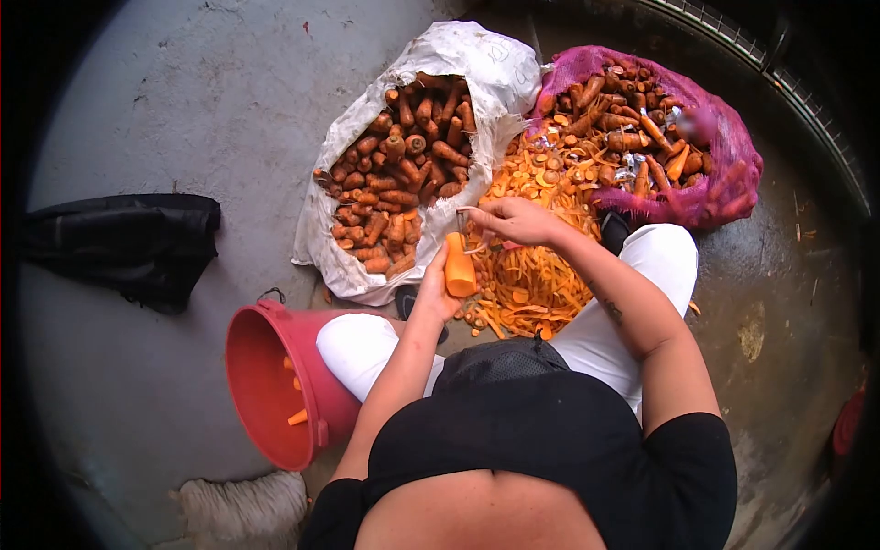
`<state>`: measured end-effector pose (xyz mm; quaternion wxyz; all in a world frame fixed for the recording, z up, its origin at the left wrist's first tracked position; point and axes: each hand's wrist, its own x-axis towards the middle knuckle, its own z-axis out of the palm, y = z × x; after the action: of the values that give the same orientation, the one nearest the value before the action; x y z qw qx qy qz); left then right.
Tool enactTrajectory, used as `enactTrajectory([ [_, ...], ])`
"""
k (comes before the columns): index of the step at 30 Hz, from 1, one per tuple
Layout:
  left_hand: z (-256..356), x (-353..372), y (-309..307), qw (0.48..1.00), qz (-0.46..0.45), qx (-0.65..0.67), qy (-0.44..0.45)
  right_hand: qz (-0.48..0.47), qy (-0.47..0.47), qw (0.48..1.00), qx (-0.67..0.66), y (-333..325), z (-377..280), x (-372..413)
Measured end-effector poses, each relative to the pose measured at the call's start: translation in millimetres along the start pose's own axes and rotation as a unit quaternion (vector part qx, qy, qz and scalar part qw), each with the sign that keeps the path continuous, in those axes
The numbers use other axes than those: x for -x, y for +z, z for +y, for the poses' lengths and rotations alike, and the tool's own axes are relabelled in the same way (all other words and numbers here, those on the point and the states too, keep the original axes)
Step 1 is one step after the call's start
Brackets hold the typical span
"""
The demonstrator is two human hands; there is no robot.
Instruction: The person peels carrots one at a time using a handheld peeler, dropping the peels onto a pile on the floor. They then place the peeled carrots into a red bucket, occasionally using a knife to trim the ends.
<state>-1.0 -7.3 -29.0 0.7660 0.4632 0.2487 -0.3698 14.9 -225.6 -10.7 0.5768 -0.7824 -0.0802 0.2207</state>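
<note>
My left hand (pixel 436 293) is closed around a thick, bright orange peeled carrot (pixel 460 272), held upright between my knees. Just above its top, my right hand (pixel 515 222) grips a thin peeler (pixel 465 214), its fingers bent around the tool. The peeler's blade is too small to make out clearly. Below both hands lies a heap of orange carrot peelings (pixel 541 284) with cut carrot ends mixed in. Unpeeled brown carrots (pixel 394 174) fill a white woven sack (pixel 481 50) in front of me.
A pink mesh sack (pixel 729 192) of carrots and scraps lies at the front right. By my left knee, a red bucket (pixel 275 348) tipped on its side holds a few peeled carrots (pixel 298 417). Black cloth (pixel 137 243) and a pale shaggy thing (pixel 243 509) lie on the left.
</note>
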Motion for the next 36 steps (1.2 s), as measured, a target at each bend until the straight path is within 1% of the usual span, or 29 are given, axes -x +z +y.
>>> enactTrajectory([
  [1,-0.5,-2.5,-4.3,1.000,0.007,-0.005,-0.011,0.092,-0.018,0.993,0.076,5.9,-3.6,4.5],
  [2,-2.0,-5.3,-7.0,1.000,0.014,-0.010,-0.023,0.124,-0.049,0.982,0.133,7.6,-2.0,5.1],
  [3,-5.8,-7.3,-2.5,0.999,0.033,-0.010,0.008,0.158,-0.079,0.966,0.189,8.7,0.5,4.7],
  [4,-6.4,-5.5,-1.7,1.000,0.021,0.007,-0.013,0.190,-0.110,0.945,0.243,10.9,4.3,3.4],
  [5,-6.2,-2.7,-2.2,0.999,0.011,0.025,-0.034,0.262,-0.177,0.914,0.255,18.9,17.1,-4.0],
  [6,-5.6,-0.3,-1.6,0.998,0.000,0.042,-0.054,0.271,-0.216,0.902,0.257,20.1,13.8,-1.8],
  [8,-9.9,-5.5,-5.0,0.999,0.006,0.030,-0.045,0.289,-0.295,0.873,0.260,26.3,6.9,3.2],
  [11,-15.1,-5.1,3.4,0.999,0.029,0.009,-0.034,0.295,-0.331,0.857,0.264,35.9,7.9,2.8],
  [13,-15.4,5.8,25.9,0.997,0.059,0.020,-0.034,0.299,-0.365,0.846,0.247,42.3,5.2,2.9],
  [16,-19.7,1.7,19.6,0.996,0.071,0.027,-0.039,0.290,-0.373,0.845,0.251,45.6,7.7,0.9],
  [19,-20.1,1.1,15.3,0.998,0.041,0.044,-0.030,0.296,-0.370,0.845,0.248,44.4,7.6,-1.8],
  [22,-18.3,3.6,16.0,0.998,0.004,0.041,-0.040,0.292,-0.361,0.851,0.245,43.8,8.4,-3.3],
  [25,-19.8,1.9,18.5,1.000,0.014,0.024,-0.013,0.257,-0.328,0.878,0.237,41.0,7.1,-1.9],
  [28,-19.1,2.4,23.3,0.999,0.025,0.024,0.003,0.249,-0.324,0.882,0.234,40.8,12.6,-8.2],
  [31,-24.2,-3.1,3.0,0.997,-0.002,-0.080,-0.005,0.272,-0.250,0.884,0.285,20.7,24.9,-18.7],
  [33,-21.5,7.4,10.6,0.995,-0.016,-0.099,-0.018,0.336,-0.174,0.851,0.364,-5.1,44.7,-31.5],
  [34,-19.0,14.3,16.2,0.993,-0.024,-0.109,-0.025,0.361,-0.148,0.840,0.376,-17.9,50.5,-32.7],
  [35,-16.2,18.2,14.4,0.992,-0.057,-0.107,-0.023,0.385,-0.122,0.828,0.388,-29.6,56.3,-33.7],
  [36,-13.6,20.0,14.1,0.994,-0.071,-0.085,-0.025,0.407,-0.097,0.816,0.399,-34.6,50.6,-31.5],
])
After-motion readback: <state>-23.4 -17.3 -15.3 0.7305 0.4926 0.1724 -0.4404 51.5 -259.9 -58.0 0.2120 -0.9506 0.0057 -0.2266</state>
